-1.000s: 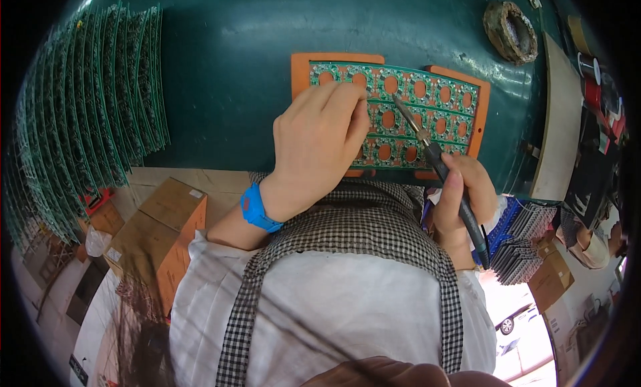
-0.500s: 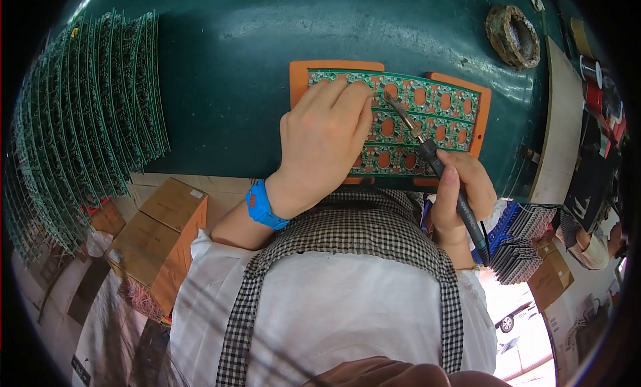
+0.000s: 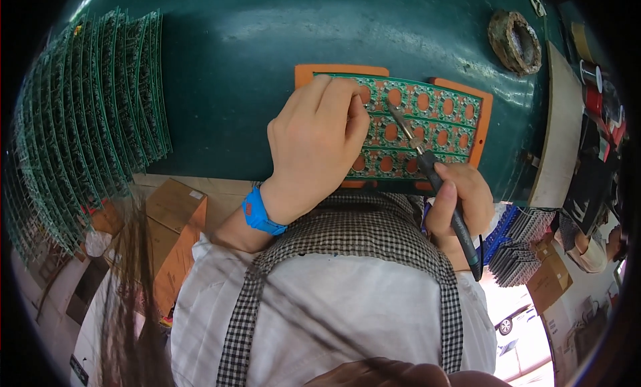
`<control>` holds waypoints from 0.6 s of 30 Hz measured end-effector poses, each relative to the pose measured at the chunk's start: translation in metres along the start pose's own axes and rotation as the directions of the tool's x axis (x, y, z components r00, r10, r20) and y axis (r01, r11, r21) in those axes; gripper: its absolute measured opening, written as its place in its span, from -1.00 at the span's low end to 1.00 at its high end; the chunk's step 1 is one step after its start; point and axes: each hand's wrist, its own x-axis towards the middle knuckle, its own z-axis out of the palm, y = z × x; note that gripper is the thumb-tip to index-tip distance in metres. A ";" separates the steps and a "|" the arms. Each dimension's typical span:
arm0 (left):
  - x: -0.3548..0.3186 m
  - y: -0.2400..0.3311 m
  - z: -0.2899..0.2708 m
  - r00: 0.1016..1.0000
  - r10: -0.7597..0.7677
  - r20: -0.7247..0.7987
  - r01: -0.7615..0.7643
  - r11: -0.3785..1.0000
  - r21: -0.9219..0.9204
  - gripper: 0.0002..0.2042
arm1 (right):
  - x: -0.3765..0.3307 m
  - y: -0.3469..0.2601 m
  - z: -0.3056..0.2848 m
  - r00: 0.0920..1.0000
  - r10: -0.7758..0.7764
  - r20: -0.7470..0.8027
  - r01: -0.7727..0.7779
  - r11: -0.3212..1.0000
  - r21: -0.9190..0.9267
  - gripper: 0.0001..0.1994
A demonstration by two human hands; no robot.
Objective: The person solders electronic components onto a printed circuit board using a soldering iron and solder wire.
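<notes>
A green circuit board panel (image 3: 408, 113) with rows of round cut-outs lies in an orange holder (image 3: 485, 123) on the green table. My right hand (image 3: 465, 199) grips a soldering iron (image 3: 441, 180) like a pen. Its metal tip points away from me and reaches the board's far row, beside a cut-out; whether it touches cannot be told. Over the panel's left part bends my left hand (image 3: 312, 130), with a blue watch (image 3: 259, 210) on the wrist. Its fingers are curled and pressed together, the fingertips down at the board, and what they hold is hidden.
Many similar green boards (image 3: 100, 93) stand upright in a row at the left. A crusted round ring-shaped dish (image 3: 514, 43) sits at the far right, near a pale board (image 3: 559, 127) and solder spools (image 3: 590, 73). Cardboard boxes (image 3: 167, 210) are below the table at left.
My left hand has shifted slightly left, uncovering more of the far row. The iron's tip has moved slightly nearer to me. The whole view has shifted a little.
</notes>
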 end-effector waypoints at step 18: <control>0.000 0.005 0.001 0.989 -0.090 0.119 0.093 0.995 -0.019 -0.92 | 0.006 -0.003 0.010 1.000 0.019 0.013 -0.019 1.000 -0.001 -0.92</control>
